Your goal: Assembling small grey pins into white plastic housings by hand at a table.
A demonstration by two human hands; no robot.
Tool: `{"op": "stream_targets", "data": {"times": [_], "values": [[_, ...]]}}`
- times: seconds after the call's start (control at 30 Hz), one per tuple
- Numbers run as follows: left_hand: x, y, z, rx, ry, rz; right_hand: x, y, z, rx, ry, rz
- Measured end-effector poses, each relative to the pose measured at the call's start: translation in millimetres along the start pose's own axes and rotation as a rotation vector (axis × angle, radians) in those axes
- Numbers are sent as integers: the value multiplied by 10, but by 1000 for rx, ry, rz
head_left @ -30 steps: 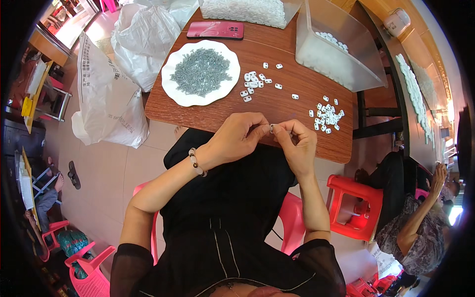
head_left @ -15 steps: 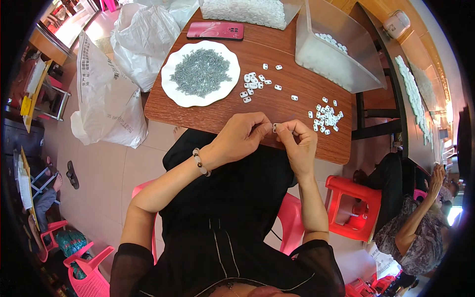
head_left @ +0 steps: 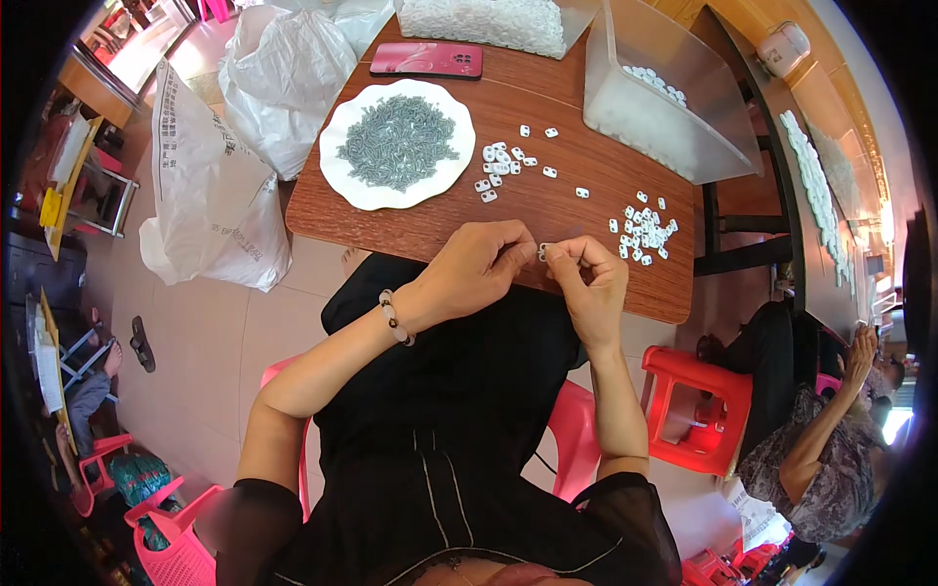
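Note:
At the table's near edge my two hands meet, fingertips almost touching. My right hand [head_left: 589, 283] pinches a small white plastic piece [head_left: 543, 251] with dark spots. My left hand [head_left: 481, 266] is closed at the other side of that piece; whatever lies between its thumb and finger is too small to make out. Beyond my left hand stands a white scalloped plate [head_left: 337, 184] heaped with small grey-green pins [head_left: 396, 142]. Similar white pieces lie in a loose group [head_left: 501, 168] right of the plate, and a denser pile [head_left: 645, 232] lies beyond my right hand.
A pink phone [head_left: 426, 61] lies behind the plate. Two clear bins, one at the back [head_left: 484, 27] and one at the right [head_left: 664, 122], hold white parts. White sacks [head_left: 210, 186] stand left of the table. A red stool [head_left: 696, 405] and another person [head_left: 826, 449] are at the right.
Almost nothing differs. Both hands stay in the same place at the small white piece, and the loose pieces on the table lie as before.

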State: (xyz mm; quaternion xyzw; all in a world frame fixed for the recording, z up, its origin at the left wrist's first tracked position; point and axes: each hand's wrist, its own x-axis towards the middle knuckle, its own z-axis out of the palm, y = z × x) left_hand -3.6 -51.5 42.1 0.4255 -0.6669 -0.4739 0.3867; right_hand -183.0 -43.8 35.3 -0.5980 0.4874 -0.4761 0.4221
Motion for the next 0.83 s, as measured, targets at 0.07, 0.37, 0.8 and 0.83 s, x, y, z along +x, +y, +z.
{"op": "stream_targets", "data": {"times": [0.07, 0.37, 0.8, 0.83], "values": [[-3, 15, -2, -6, 0, -8, -4, 2, 4, -2, -1, 12], [-17, -71, 51, 79, 69, 76, -39, 12, 63, -41, 24, -3], [-41, -80, 79, 77, 108, 45, -38, 70, 63, 21, -41, 21], [-41, -81, 82, 64, 111, 41, -36, 71, 61, 27, -45, 34]]}}
